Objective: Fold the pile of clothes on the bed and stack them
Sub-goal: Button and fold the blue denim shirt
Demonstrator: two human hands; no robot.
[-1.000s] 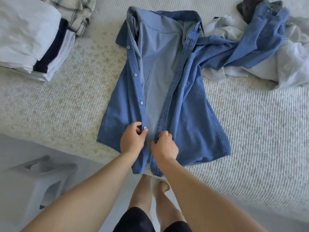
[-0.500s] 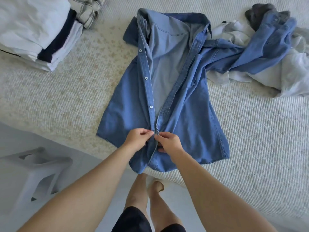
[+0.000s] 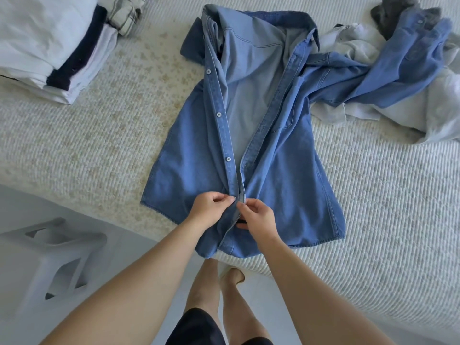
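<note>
A blue denim shirt [image 3: 286, 175] lies face up on the bed [image 3: 373, 195], collar away from me, its front open above and its hem hanging over the bed's near edge. My left hand [image 3: 211, 210] pinches the button strip near the lowest button. My right hand [image 3: 258, 216] pinches the facing buttonhole strip, with the two edges held together. One sleeve trails to the right over a heap of unfolded clothes [image 3: 410, 95]. A stack of folded clothes [image 3: 49, 46] sits at the far left.
A plaid garment [image 3: 124, 16] lies behind the folded stack. A grey item [image 3: 390, 13] tops the heap at the far right. A white stool [image 3: 49, 260] stands on the floor at the lower left, beside the bed's edge. My legs show below the shirt's hem.
My hands drew the two front edges of the shirt together at the lowest button. The gap between the strips has closed near the hem.
</note>
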